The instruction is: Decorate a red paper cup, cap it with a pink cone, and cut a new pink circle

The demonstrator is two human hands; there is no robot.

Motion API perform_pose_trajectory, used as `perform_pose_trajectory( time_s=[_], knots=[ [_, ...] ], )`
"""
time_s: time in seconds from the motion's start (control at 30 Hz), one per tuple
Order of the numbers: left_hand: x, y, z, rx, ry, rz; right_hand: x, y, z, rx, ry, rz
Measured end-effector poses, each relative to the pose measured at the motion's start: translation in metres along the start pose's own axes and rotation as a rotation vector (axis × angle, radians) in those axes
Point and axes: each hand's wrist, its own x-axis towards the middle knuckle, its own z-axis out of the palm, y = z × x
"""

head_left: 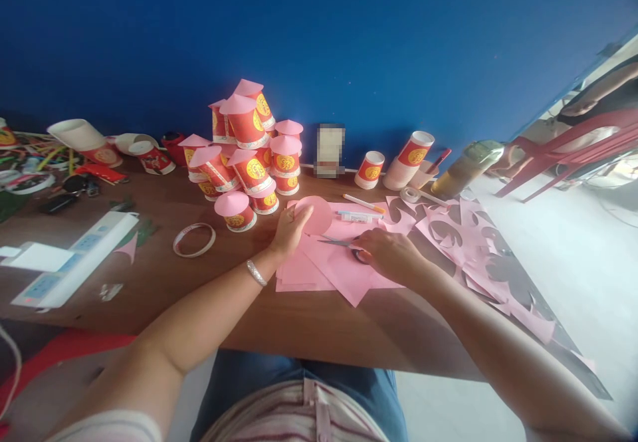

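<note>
My left hand (290,230) pinches the edge of a round pink paper disc (319,215), thumb on top. To its right, my right hand (389,250) has its fingers at the dark handles of a pair of scissors (339,242), whose blades point left toward the disc. Both lie over a pile of pink paper sheets (331,272). Just beyond the right hand are a white glue tube (359,217) and an orange-and-white marker (363,203). Left of the disc stands a stack of red paper cups with pink cone tops (244,169).
Cut pink scraps (478,266) spread along the table's right side, near a tape roll (411,195) and a bottle (466,166). A tape ring (194,239) and a white power strip (74,259) lie at left. A blurred upright object (329,151) leans on the blue wall. Another person's arm (601,93) shows at right.
</note>
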Motion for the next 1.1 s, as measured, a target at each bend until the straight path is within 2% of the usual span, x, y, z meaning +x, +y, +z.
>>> perform_pose_trajectory(
  time_s=[0.13,0.23,0.3,0.4,0.47,0.53,0.6,0.67,0.73,0.87,0.93,1.0,1.1],
  knots=[
    [0.000,0.000,0.002,0.123,-0.028,0.081,0.024,-0.001,-0.008,0.459,0.174,0.160],
    [0.000,0.001,0.002,0.156,-0.059,0.072,0.046,-0.013,-0.001,0.884,0.145,0.202],
    [-0.001,0.002,0.001,0.194,-0.101,0.047,0.056,-0.023,0.007,1.002,0.112,0.191],
    [-0.002,0.003,0.000,0.247,-0.126,0.017,0.060,-0.033,0.021,1.052,0.142,0.218],
    [-0.003,0.004,-0.001,0.240,-0.161,0.020,0.058,-0.033,0.028,1.082,0.215,0.241],
    [-0.003,0.004,-0.001,0.178,-0.193,0.027,0.055,-0.028,0.031,1.095,0.340,0.223],
    [-0.002,0.003,-0.001,0.064,-0.177,0.016,0.052,-0.021,0.032,1.040,0.493,0.152],
    [-0.001,0.003,0.001,-0.056,-0.152,-0.036,0.051,-0.016,0.030,0.909,0.631,0.060],
    [-0.001,0.004,0.002,-0.115,-0.194,-0.118,0.051,-0.012,0.027,0.766,0.707,-0.013],
    [-0.005,0.004,0.003,-0.109,-0.349,-0.250,0.050,-0.011,0.027,0.618,0.691,-0.110],
    [-0.006,0.002,0.002,-0.087,-0.350,-0.295,0.049,-0.012,0.028,0.616,0.666,-0.124],
    [-0.006,-0.001,0.001,-0.060,-0.309,-0.300,0.049,-0.013,0.029,0.672,0.650,-0.055],
    [-0.005,-0.003,0.001,-0.015,-0.239,-0.246,0.050,-0.014,0.029,0.896,0.542,0.165]
  ],
)
